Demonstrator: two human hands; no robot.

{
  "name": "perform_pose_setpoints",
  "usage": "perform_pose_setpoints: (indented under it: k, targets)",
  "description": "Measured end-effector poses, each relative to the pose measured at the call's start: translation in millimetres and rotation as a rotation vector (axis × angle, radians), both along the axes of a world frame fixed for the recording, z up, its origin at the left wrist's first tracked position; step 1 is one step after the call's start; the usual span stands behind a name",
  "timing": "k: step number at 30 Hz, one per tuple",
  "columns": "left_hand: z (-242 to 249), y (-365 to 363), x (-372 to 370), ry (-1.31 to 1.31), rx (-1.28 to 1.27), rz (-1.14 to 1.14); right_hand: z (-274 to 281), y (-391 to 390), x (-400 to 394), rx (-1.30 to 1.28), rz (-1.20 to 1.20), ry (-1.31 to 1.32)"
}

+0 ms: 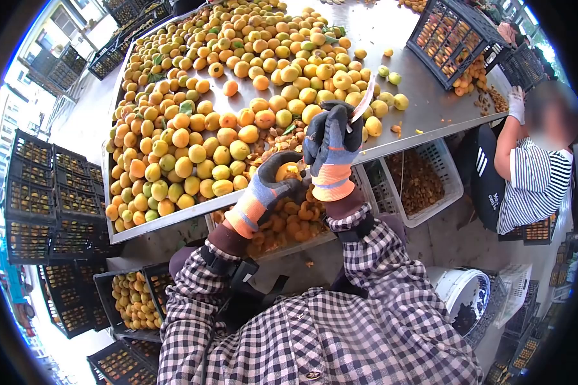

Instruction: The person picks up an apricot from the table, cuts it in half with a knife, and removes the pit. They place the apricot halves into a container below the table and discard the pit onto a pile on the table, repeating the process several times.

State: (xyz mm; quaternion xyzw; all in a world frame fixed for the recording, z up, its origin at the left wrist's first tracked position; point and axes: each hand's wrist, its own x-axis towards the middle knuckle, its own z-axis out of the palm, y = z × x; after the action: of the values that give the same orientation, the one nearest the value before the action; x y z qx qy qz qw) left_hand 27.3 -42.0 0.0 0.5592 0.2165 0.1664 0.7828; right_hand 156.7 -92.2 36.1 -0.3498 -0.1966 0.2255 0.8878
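My left hand (pixel 268 187), in a grey and orange work glove, is closed around a yellow apricot (pixel 288 171) at the table's front edge. Just to its right, my right hand (pixel 332 137), gloved the same way, grips a small knife (pixel 365 101) whose pale blade points up and away. Whole apricots (pixel 196 154) lie heaped across the metal table (pixel 430 106) beyond both hands. Brown apricot pits (pixel 271 145) are scattered on the tabletop beside my left hand. Below my hands, a crate holds split apricot halves (pixel 288 226), partly hidden by my arms.
A white crate (pixel 455 186) of brown pits stands below the table edge. A black crate (pixel 449 38) of apricots lies tipped on the tabletop at right, near a seated person (pixel 536 167). Stacked crates (pixel 51 199) stand at left. A white bucket (pixel 464 292) is at lower right.
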Motion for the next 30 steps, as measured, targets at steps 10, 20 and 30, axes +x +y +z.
perform_pose_setpoints:
  k: [10, 20, 30]
  targets:
    - [-13.6, 2.3, -2.7, -0.072, 0.404, -0.005, 0.4, 2.9, -4.2, -0.056, 0.181, 0.032]
    - [-24.6, -0.5, -2.2, 0.083, 0.830, 0.008, -13.0, 9.6, 6.3, -0.258, 0.123, 0.393]
    - [-2.1, 0.0, -10.4, 0.381, 0.885, -0.230, -8.3, -0.7, 31.4, -0.344, 0.199, 0.241]
